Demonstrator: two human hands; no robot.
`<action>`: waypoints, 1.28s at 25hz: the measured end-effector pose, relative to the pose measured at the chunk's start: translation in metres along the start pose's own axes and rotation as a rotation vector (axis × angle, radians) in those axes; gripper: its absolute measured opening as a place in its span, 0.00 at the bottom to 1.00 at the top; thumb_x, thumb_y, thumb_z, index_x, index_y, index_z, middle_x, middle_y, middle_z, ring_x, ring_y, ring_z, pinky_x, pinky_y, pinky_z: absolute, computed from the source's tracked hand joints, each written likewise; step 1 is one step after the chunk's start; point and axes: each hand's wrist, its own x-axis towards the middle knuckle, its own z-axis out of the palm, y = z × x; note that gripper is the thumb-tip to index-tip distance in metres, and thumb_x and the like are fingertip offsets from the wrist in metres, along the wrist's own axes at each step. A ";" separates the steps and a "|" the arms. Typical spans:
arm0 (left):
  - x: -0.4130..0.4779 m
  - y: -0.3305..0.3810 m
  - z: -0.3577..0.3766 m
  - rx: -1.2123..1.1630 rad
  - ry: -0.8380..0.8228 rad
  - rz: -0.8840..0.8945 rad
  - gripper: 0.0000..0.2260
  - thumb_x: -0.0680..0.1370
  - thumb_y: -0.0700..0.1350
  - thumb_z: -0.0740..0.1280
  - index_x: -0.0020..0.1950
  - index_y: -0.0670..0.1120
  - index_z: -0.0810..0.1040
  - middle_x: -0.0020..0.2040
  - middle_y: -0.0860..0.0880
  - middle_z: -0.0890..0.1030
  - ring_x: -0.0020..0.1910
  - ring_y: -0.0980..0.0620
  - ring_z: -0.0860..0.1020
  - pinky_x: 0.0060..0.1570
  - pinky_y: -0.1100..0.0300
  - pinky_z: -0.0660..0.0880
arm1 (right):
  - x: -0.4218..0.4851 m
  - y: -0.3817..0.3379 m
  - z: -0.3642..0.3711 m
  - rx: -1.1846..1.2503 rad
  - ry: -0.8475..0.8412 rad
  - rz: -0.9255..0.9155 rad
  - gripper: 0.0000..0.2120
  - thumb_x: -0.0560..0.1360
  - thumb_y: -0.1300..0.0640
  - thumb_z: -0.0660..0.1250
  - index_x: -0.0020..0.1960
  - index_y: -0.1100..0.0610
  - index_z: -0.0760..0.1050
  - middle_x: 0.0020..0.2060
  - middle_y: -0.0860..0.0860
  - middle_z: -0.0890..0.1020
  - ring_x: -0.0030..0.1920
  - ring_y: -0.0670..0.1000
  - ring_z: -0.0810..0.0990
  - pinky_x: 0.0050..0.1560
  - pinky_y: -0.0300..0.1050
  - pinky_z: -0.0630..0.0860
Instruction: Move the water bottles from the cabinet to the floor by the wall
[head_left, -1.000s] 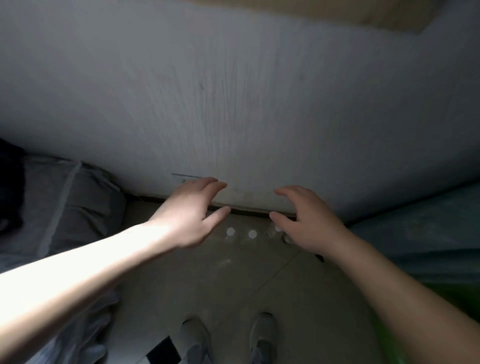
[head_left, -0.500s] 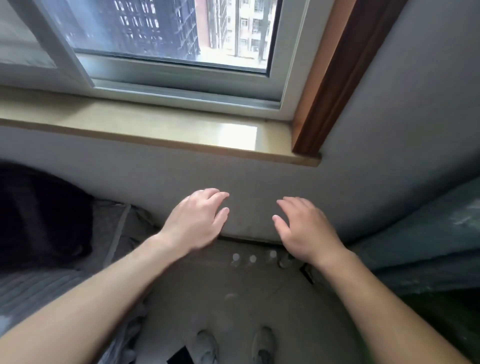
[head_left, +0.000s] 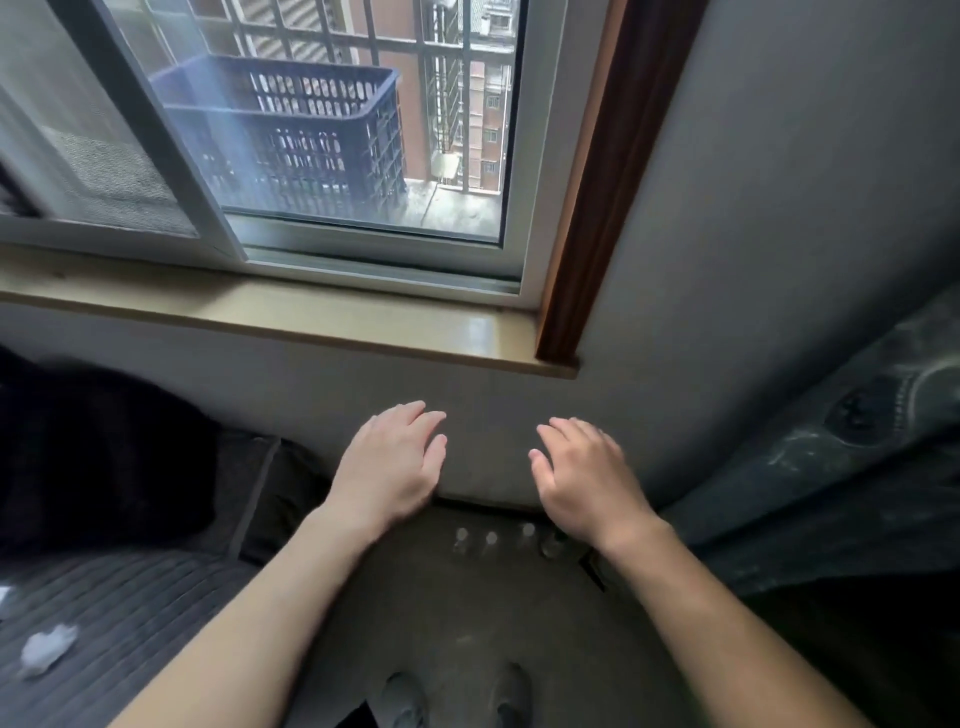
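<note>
- My left hand (head_left: 389, 462) and right hand (head_left: 582, 480) hover empty, fingers loose, above the bottles (head_left: 491, 541).
- Stepping forward, I could kick that row over.

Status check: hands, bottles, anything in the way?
Left hand open, empty; right hand open, empty. Four water bottles upright in a row on floor at wall. Nothing blocking seen.

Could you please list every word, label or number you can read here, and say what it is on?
None: no text here can be read.
The water bottles are too small and blurred to show any label.
The blue basket bears no writing that I can see.
</note>
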 end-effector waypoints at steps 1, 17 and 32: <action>-0.004 0.007 -0.001 0.012 0.003 0.000 0.26 0.76 0.55 0.52 0.67 0.46 0.77 0.66 0.46 0.77 0.66 0.46 0.73 0.67 0.53 0.67 | -0.004 0.003 -0.006 0.003 -0.001 -0.004 0.19 0.80 0.48 0.55 0.65 0.56 0.73 0.65 0.53 0.75 0.67 0.55 0.70 0.70 0.52 0.64; -0.055 0.050 -0.006 0.063 0.098 -0.030 0.31 0.73 0.58 0.48 0.68 0.46 0.76 0.68 0.45 0.76 0.68 0.45 0.72 0.67 0.52 0.66 | -0.054 0.025 -0.031 -0.015 0.023 -0.060 0.18 0.79 0.48 0.56 0.64 0.56 0.73 0.64 0.52 0.76 0.67 0.55 0.70 0.70 0.52 0.64; -0.219 0.040 -0.006 0.015 0.124 0.078 0.24 0.76 0.53 0.55 0.66 0.44 0.77 0.64 0.45 0.78 0.65 0.45 0.74 0.65 0.53 0.68 | -0.220 -0.035 0.000 -0.038 0.070 0.033 0.19 0.79 0.49 0.56 0.66 0.56 0.71 0.65 0.52 0.75 0.67 0.55 0.70 0.68 0.52 0.65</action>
